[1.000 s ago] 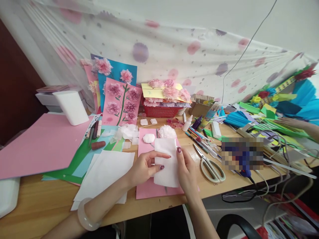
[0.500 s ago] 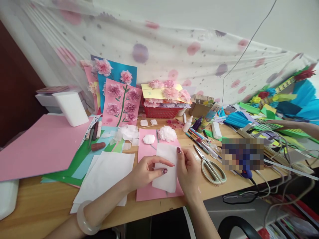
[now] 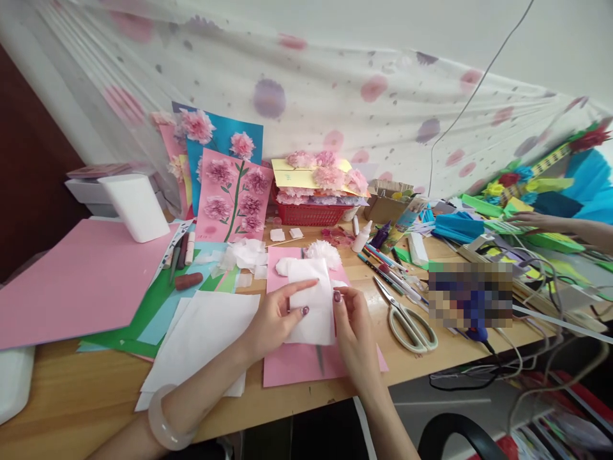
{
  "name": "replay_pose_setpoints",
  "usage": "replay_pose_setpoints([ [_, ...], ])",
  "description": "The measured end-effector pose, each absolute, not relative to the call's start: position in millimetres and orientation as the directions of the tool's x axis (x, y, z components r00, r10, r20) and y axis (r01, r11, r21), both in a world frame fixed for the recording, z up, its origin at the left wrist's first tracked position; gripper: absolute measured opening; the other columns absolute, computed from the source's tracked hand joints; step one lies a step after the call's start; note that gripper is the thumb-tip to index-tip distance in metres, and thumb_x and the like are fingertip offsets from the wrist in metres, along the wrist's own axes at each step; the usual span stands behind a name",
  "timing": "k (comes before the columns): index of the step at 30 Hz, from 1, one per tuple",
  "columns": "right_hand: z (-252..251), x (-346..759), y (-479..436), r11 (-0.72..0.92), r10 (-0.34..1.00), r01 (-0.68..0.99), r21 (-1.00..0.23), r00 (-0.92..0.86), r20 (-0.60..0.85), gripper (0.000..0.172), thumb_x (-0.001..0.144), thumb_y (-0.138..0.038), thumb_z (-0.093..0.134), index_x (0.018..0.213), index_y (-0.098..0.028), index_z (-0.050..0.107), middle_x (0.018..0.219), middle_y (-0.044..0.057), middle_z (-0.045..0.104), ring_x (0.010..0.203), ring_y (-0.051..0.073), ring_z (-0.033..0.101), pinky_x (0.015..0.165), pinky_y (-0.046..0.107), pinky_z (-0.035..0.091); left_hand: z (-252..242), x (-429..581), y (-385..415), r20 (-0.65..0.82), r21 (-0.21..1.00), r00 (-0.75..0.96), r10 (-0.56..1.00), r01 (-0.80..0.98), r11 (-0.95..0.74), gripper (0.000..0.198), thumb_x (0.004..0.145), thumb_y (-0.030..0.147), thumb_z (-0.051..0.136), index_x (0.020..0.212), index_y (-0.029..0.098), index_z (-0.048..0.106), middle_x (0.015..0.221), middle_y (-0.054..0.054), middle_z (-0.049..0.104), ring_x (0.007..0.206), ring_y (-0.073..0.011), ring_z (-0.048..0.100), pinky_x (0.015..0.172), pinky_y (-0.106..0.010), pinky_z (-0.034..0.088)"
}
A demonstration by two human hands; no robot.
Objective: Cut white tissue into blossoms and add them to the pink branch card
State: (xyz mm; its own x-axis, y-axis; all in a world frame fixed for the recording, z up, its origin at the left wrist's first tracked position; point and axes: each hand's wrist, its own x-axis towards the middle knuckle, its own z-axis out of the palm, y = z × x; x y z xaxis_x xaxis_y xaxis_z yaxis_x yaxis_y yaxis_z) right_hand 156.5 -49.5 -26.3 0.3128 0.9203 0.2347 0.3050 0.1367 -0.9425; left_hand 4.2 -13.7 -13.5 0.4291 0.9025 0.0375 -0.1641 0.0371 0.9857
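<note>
A rectangular sheet of white tissue paper (image 3: 311, 316) is held up over the pink card (image 3: 292, 367). My left hand (image 3: 272, 322) grips its left side, index finger stretched across the front and thumb below; the other fingers are partly hidden. At the sheet's right edge, my right hand (image 3: 357, 329) is closed, thumb against curled fingers, with a bit of white paper showing above them. Behind the sheet, a fluffy white paper flower (image 3: 323, 250) and a small white paper wad (image 3: 283, 266) rest on the card, partly covered.
White sheets (image 3: 201, 332) lie left of the card, and tissue scraps (image 3: 244, 253) behind them. Scissors (image 3: 407, 319), pens (image 3: 390, 278) and a glue bottle (image 3: 361, 237) are to the right. A red basket (image 3: 311, 215) stands behind. Another person's hand (image 3: 539, 222) reaches in at far right.
The tissue paper has moved up and slightly left, now partly covering the paper wad. My right hand has shifted slightly. The other person's hand has moved.
</note>
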Motion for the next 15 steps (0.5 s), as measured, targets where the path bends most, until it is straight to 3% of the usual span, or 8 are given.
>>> replay_pose_setpoints([
  [4, -32.3, 152.8, -58.5, 0.065, 0.972, 0.33, -0.942, 0.192, 0.134, 0.031, 0.093, -0.047, 0.042, 0.086, -0.019, 0.054, 0.053, -0.005, 0.049, 0.046, 0.012, 0.046, 0.047, 0.023, 0.036, -11.9, 2.4, -10.6, 0.044, 0.954, 0.33, 0.943, -0.295, 0.059, 0.051, 0.077, 0.02, 0.066, 0.127, 0.022, 0.057, 0.123, -0.007, 0.064, 0.105, -0.0207, 0.06, 0.086, -0.028, 0.048],
  [9, -26.2, 184.6, -69.1, 0.088, 0.95, 0.477, -0.874, 0.223, 0.217, 0.029, 0.089, -0.046, 0.047, 0.088, -0.019, 0.056, 0.061, 0.0, 0.057, 0.054, 0.016, 0.055, 0.052, 0.026, 0.042, -12.3, -0.2, -5.9, 0.028, 0.942, 0.198, 0.98, -0.334, 0.04, 0.049, 0.075, 0.02, 0.068, 0.124, 0.023, 0.06, 0.119, -0.005, 0.066, 0.103, -0.0186, 0.059, 0.085, -0.026, 0.048],
  [11, -25.0, 214.5, -73.7, 0.022, 0.891, 0.646, -0.763, 0.333, 0.308, 0.029, 0.088, -0.046, 0.048, 0.088, -0.019, 0.058, 0.074, 0.006, 0.063, 0.068, 0.021, 0.06, 0.058, 0.029, 0.045, -11.7, -0.3, -5.0, 0.012, 0.928, 0.187, 0.982, -0.368, 0.058, 0.052, 0.073, 0.018, 0.069, 0.124, 0.023, 0.06, 0.109, -0.004, 0.07, 0.097, -0.0176, 0.061, 0.082, -0.026, 0.049],
  [13, -27.7, 246.8, -77.7, -0.09, 0.827, 0.818, -0.569, 0.379, 0.415, 0.029, 0.085, -0.045, 0.047, 0.09, -0.019, 0.06, 0.087, 0.012, 0.065, 0.078, 0.027, 0.061, 0.068, 0.037, 0.045, -10.4, 0.2, -4.9, -0.014, 0.915, 0.183, 0.983, -0.394, 0.086, 0.05, 0.071, 0.016, 0.07, 0.12, 0.022, 0.063, 0.1, -0.004, 0.072, 0.09, -0.0167, 0.062, 0.077, -0.025, 0.049],
  [15, -33.9, 273.4, -80.0, -0.194, 0.828, 0.893, -0.405, 0.37, 0.42, 0.03, 0.083, -0.042, 0.045, 0.091, -0.018, 0.06, 0.092, 0.016, 0.064, 0.082, 0.031, 0.061, 0.073, 0.043, 0.045, -8.9, 0.7, -5.2, -0.064, 0.9, 0.189, 0.98, -0.414, 0.139, 0.042, 0.069, 0.016, 0.07, 0.111, 0.02, 0.068, 0.094, -0.004, 0.072, 0.082, -0.0156, 0.063, 0.07, -0.024, 0.049],
])
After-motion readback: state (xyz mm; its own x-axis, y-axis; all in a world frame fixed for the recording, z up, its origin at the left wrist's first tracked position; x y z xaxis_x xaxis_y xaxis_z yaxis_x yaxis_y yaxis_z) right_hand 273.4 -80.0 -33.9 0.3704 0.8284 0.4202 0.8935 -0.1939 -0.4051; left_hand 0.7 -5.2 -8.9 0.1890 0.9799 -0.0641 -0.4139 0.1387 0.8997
